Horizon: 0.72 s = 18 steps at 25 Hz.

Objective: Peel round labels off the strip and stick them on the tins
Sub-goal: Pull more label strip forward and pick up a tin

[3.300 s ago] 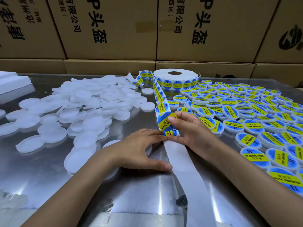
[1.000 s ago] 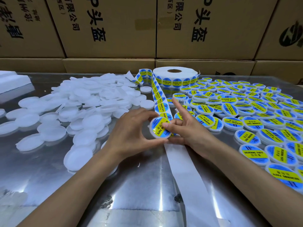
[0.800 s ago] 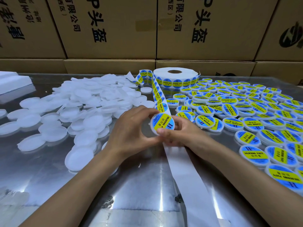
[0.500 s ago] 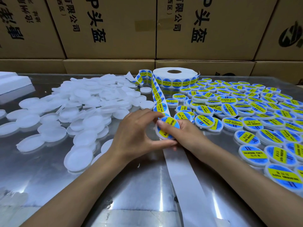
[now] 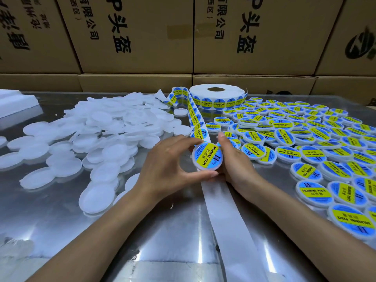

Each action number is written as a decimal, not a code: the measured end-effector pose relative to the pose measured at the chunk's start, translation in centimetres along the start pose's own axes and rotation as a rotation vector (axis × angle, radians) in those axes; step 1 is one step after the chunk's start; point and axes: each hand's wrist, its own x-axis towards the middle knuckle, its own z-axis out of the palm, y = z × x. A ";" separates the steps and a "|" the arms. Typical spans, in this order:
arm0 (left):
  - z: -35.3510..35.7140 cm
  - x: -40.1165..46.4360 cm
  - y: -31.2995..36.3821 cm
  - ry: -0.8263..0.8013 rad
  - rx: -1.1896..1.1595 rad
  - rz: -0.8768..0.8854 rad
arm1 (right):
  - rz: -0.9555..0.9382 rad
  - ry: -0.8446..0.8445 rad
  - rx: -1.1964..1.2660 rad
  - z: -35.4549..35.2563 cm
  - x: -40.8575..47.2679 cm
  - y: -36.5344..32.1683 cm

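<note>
1. You are working at a shiny bench (image 5: 61, 216) backed by stacked cartons (image 5: 134, 33), which are walling off its far edge.
2. You are keeping the unlabelled tins (image 5: 105, 131) heaped to the left of your fingers and the labelled tins (image 5: 301, 139) spread to the right, probably so blanks and finished ones stay apart.
3. The label roll (image 5: 216, 97) is lying flat beyond your fingers, feeding the strip (image 5: 195, 119) toward them; the bare backing (image 5: 227, 220) is trailing from under them toward you.
4. Your left hand (image 5: 168, 169) is grasping the tin in hand (image 5: 207, 157) by its rim, fingers (image 5: 183, 142) curled over the top and thumb below, face tilted up toward you, likely for checking.
5. Your right hand (image 5: 234, 161) is cupping the tin's right side; it seems to be steadying it.
6. The round label (image 5: 208, 156) is sitting on that tin's face.
</note>
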 end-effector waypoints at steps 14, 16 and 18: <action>-0.6 -0.8 -6.3 -0.387 0.399 -0.484 | -0.064 0.385 -0.177 -5.3 2.8 0.2; -0.3 -0.9 -6.5 -0.386 0.396 -0.480 | -0.021 0.383 -0.218 -5.7 3.1 0.6; -0.1 -0.8 -6.6 -0.359 0.382 -0.492 | -0.014 0.378 -0.232 -5.8 3.3 0.9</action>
